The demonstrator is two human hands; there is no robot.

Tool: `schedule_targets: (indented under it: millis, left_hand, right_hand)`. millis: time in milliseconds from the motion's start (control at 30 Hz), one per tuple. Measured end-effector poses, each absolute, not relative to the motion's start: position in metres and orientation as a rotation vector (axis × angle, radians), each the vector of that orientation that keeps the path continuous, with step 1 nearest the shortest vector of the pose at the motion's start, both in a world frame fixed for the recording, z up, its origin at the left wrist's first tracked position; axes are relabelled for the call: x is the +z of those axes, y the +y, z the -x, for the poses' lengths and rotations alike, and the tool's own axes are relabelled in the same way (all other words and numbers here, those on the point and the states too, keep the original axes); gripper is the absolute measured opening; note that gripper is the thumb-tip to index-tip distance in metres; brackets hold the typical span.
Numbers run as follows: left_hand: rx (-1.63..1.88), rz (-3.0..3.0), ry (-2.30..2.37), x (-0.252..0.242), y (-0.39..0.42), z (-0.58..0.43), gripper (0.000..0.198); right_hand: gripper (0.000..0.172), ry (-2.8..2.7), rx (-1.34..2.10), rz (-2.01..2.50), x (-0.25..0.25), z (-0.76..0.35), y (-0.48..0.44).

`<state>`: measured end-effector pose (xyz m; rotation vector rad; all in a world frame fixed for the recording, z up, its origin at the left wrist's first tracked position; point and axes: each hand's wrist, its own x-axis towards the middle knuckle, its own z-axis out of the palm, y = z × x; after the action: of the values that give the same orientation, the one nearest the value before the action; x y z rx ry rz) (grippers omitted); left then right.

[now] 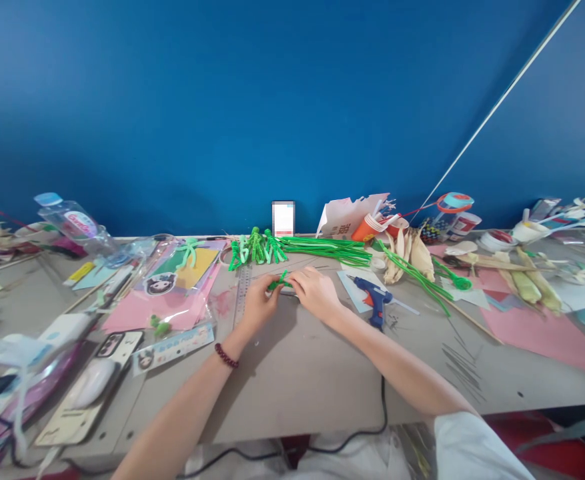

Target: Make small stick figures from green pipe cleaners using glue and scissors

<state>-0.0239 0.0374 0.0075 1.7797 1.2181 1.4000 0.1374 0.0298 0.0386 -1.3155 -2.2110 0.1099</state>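
A short twisted piece of green pipe cleaner [278,281] is pinched between both hands above the middle of the table. My left hand [259,301] grips it from the left with closed fingers. From the right, the fingertips of my right hand [317,292] close on its other end. Just behind the hands lie a bundle of long green pipe cleaners [327,249] and several bent green pipe-cleaner shapes [256,247]. A clear ruler [241,293] lies beside my left hand. To the right of my right hand is a blue glue gun [378,298].
On the left are pink paper sheets [137,310], a phone case [69,420] with a white mouse [93,383], and a plastic bottle [75,220]. Dried corn husks [421,257] and paper cups [367,228] stand right. A black cord [384,407] hangs over the front edge.
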Motion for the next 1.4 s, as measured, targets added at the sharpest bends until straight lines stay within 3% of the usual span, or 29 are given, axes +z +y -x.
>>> schedule_targets:
  millis: [233, 467, 633, 767, 933, 1033, 1200, 1400]
  left_hand:
    - [1.205, -1.772, 1.054, 0.01, 0.037, 0.024, 0.012]
    - [1.167, -1.324, 0.886, 0.015, 0.029, 0.015, 0.023]
    - [1.229, -1.049, 0.831, 0.011, 0.029, 0.013, 0.028]
    - [1.277, -0.919, 0.845, 0.006, 0.033, 0.013, 0.025]
    - [1.356, -0.866, 0.888, 0.006, 0.033, 0.012, 0.024]
    - [1.378, -0.888, 0.924, 0.005, 0.031, 0.009, 0.024]
    - [1.472, -0.938, 1.066, 0.001, 0.028, 0.008, 0.024]
    - [1.334, -1.004, 0.942, 0.008, 0.033, 0.013, 0.027]
  right_hand:
    - [0.013, -2.193, 0.534, 1.289, 0.059, -0.159, 0.041]
    - [0.022, -1.899, 1.34, 1.037, 0.056, -0.171, 0.056]
    - [0.028, -1.562, 1.685, 0.931, 0.038, -0.162, 0.055]
    - [0.028, -1.345, 1.666, 0.977, 0.022, -0.143, 0.051]
    - [0.03, -1.219, 1.326, 1.268, 0.009, -0.116, 0.04]
    - [0.023, -1.254, 1.178, 1.264, 0.008, -0.109, 0.03]
    - [0.022, -1.283, 1.142, 1.272, 0.006, -0.103, 0.019]
    - [0.022, -1.272, 1.157, 1.284, 0.007, -0.105, 0.021]
